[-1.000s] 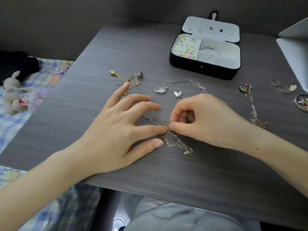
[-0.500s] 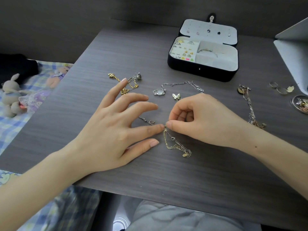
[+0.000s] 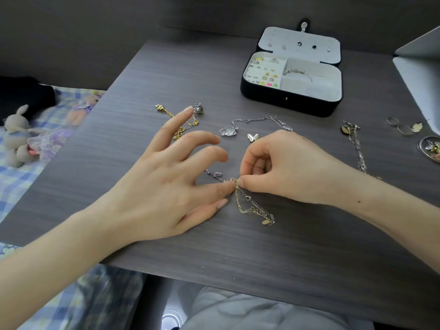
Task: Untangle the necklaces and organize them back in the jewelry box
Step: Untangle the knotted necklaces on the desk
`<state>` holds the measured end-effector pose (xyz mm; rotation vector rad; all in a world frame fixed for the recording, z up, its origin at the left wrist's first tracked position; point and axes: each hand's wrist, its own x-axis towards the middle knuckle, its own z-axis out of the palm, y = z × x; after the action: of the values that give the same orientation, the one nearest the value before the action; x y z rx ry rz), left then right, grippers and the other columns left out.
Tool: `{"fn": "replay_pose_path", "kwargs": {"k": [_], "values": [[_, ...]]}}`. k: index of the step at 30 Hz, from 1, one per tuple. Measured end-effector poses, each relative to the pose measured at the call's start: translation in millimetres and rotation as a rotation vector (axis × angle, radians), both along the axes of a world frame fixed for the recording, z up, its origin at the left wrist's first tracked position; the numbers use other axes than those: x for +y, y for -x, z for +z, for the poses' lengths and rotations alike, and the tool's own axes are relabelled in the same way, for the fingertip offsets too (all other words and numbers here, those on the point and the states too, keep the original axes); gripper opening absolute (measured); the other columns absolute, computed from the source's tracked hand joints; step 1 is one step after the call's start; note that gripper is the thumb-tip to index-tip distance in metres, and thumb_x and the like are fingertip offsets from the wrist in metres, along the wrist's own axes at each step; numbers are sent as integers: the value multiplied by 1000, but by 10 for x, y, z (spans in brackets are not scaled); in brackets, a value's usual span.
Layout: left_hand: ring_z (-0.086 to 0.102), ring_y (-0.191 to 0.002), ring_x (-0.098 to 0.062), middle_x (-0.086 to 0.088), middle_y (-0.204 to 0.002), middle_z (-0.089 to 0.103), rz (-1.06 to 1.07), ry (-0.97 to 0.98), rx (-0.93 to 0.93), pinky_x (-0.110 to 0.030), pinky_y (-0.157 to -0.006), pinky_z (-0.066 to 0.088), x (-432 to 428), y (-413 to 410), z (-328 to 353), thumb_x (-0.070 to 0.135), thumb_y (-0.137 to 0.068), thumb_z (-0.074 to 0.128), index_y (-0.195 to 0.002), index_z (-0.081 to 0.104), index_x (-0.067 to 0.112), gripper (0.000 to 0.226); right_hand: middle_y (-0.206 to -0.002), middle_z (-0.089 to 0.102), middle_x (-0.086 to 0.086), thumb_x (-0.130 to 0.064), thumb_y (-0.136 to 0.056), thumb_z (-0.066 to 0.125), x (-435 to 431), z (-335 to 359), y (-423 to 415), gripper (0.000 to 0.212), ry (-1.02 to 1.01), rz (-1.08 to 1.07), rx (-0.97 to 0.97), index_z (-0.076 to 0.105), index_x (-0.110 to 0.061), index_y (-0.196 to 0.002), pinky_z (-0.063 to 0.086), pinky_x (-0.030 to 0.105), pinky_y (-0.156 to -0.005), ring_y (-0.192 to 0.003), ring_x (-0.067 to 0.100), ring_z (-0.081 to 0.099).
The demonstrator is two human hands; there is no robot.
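Pinching the tangled chains at their upper end, the right hand has its fingers curled in, thumb and forefinger closed on the knot. The left hand lies open beside it, forefinger tip pressed to that same knot and the other fingers spread and lifted. The tangle is thin gold and silver strands wound together, trailing toward the near edge of the dark wood-grain surface and ending in a small gold tag.

Farther out lie a silver necklace with a clear pendant, a butterfly charm just beside it, and a gold chain partly behind the left hand. Off to the right, another silver necklace lies stretched out, with rings beyond it. At the far side the black jewelry box stands open, earrings and rings in its left compartment, a bangle in the right.
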<state>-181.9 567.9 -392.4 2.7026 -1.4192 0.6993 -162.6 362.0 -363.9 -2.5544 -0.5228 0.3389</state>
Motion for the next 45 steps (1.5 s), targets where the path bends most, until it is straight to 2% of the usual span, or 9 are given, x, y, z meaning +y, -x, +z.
{"fn": "replay_pose_path", "kwargs": {"k": [5, 9, 15, 21, 26, 32, 36, 39, 45], "values": [[58, -106, -36, -12, -105, 66, -14, -24, -28, -62, -109, 25, 25, 5, 10, 34, -93, 54, -100, 74, 25, 23, -57, 60, -16, -32, -74, 70, -17, -17, -2, 11, -14, 28, -20, 63, -29, -66, 45, 26, -62, -58, -6, 52], [58, -106, -36, -12, -106, 66, -10, -18, -29, -62, -108, 26, 33, 6, 1, 35, -93, 54, -101, 74, 25, 24, -60, 54, -11, -18, -80, 64, -111, -98, 45, 13, -175, 105, -109, 66, -31, -79, 35, 23, -58, -59, 7, 50], [58, -104, -33, -10, -107, 67, 7, 89, 45, -59, -107, 28, 27, 37, -11, 35, -93, 53, -99, 76, 27, 25, -67, 51, -13, -23, -79, 56, -218, -154, 73, 22, -189, 189, -171, 72, -37, -86, 35, 24, -55, -59, 11, 49], [59, -104, -33, -9, -108, 65, 44, 190, 204, -58, -103, 31, -21, 59, 5, 36, -93, 50, -97, 76, 29, 28, -68, 54, -13, -28, -78, 53, -192, -138, 82, 24, -126, 187, -190, 72, -41, -86, 43, 34, -55, -61, 6, 49], [58, -104, -32, -8, -108, 64, 47, 180, 235, -57, -103, 31, -27, 58, -11, 36, -92, 50, -96, 76, 31, 27, -68, 52, -13, -34, -82, 44, -193, -166, 86, 29, -93, 248, -299, 73, -38, -87, 42, 32, -49, -57, 6, 43], [55, -103, -28, -4, -105, 60, 91, 230, 364, -53, -107, 28, -22, 28, 9, 37, -93, 48, -94, 76, 34, 28, -70, 52, -7, -18, -86, 45, -242, -175, 45, 29, -16, 433, -433, 73, -27, -91, 33, 27, -45, -59, 7, 32], [52, -103, -24, -2, -105, 59, 94, 247, 438, -51, -106, 28, -23, -3, 22, 39, -93, 46, -93, 75, 34, 30, -73, 53, -11, -18, -86, 47, -245, -160, 15, 25, -10, 415, -362, 69, -30, -90, 34, 27, -47, -59, 6, 33], [51, -103, -22, -1, -106, 58, 98, 261, 493, -50, -106, 28, -19, -20, 26, 41, -93, 45, -93, 75, 33, 31, -75, 55, -12, -18, -85, 51, -246, -156, 0, 23, -24, 391, -307, 69, -32, -90, 30, 19, -51, -57, -5, 39], [51, -101, -23, -1, -106, 57, 100, 239, 458, -49, -108, 25, -23, -52, 41, 40, -92, 46, -86, 76, 30, 32, -75, 54, -11, -22, -86, 51, -241, -125, -29, 20, -32, 384, -247, 68, -31, -88, 31, 10, -57, -61, -10, 42]]}}
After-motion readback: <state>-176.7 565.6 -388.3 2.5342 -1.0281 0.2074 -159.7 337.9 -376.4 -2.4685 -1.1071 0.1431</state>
